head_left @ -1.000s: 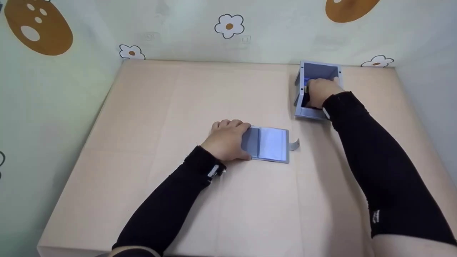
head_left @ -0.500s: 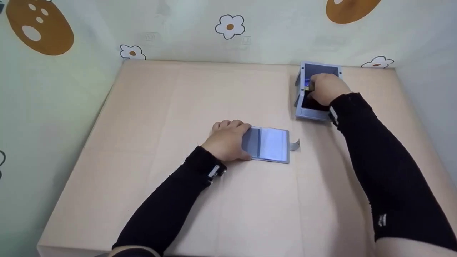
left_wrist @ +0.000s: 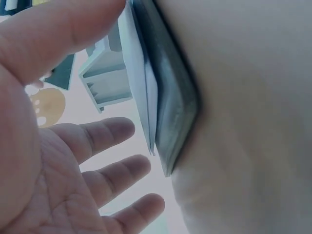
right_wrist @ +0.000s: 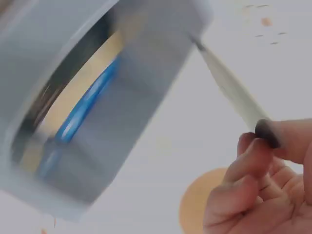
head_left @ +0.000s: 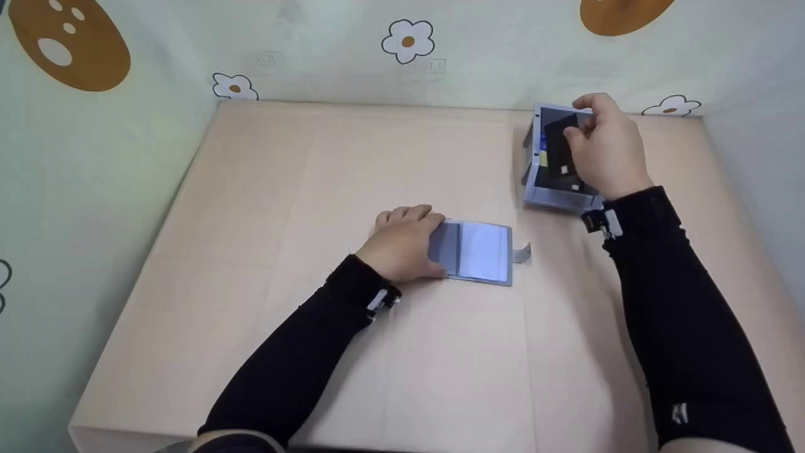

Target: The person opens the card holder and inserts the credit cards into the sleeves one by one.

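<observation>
A small grey card holder (head_left: 484,251) lies spread on the table, its clear sleeves facing up and a snap strap (head_left: 522,253) jutting out on the right. My left hand (head_left: 402,245) holds its left part between thumb and index finger. In the left wrist view the other fingers (left_wrist: 122,175) stretch out beside the holder's edge. My right hand (head_left: 610,145) pinches a flat black card (head_left: 558,148) with a small white mark, over the grey box (head_left: 560,201). Seen nearly edge-on in the right wrist view, the card (right_wrist: 234,90) slants up from thumb and fingers.
Inside the grey box, more flat items stand, among them blue (right_wrist: 87,105) and yellow (right_wrist: 80,83) ones. The box stands at the table's back right, near the flower-patterned wall (head_left: 490,50). A beige cloth (head_left: 302,182) covers the table.
My right hand has risen out of the box and drawn back to the right, bringing up the black card. My left hand stays on the card holder.
</observation>
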The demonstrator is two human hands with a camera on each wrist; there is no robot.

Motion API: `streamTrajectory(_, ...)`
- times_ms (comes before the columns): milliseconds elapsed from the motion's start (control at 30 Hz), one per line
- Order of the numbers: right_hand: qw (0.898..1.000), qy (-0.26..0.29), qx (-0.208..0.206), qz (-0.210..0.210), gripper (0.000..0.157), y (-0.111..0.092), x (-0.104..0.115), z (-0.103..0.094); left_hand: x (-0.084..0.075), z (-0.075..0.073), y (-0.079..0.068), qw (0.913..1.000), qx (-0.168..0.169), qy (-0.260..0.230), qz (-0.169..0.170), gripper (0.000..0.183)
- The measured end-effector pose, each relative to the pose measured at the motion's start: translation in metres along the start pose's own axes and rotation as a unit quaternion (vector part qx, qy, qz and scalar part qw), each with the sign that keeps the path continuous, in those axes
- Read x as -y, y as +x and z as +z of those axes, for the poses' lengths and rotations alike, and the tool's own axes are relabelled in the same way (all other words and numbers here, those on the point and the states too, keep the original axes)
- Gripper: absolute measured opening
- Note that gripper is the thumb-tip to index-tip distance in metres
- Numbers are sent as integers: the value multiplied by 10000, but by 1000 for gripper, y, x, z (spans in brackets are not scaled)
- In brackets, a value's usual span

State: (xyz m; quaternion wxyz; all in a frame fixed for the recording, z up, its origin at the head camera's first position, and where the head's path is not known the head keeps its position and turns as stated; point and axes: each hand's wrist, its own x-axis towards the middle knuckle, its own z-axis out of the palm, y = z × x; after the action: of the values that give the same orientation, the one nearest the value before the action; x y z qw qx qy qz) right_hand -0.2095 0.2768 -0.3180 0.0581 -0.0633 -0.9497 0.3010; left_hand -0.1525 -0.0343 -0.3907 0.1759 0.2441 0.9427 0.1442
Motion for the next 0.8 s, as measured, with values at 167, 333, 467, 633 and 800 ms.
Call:
streamTrajectory(167,9952,720,618,-226,23,-30,15,21,-1,-2,0,9999,110,-76,-50,100)
streamTrajectory(333,9801,984,1695,-332,19,-54,20,47,-1,-2,-1,9999,105,-24,-67,100)
streamTrajectory(467,9697,991,2185,-465,17,-64,20,62,-1,-3,-1,10000,27,-18,-80,99)
streamTrajectory(633,9644,802,2453,-580,17,-68,19,74,-1,-3,-1,9999,32,-7,-153,98)
streamTrajectory(800,9641,653,2493,-639,17,-68,18,79,0,-2,-2,9997,96,-96,-215,100)
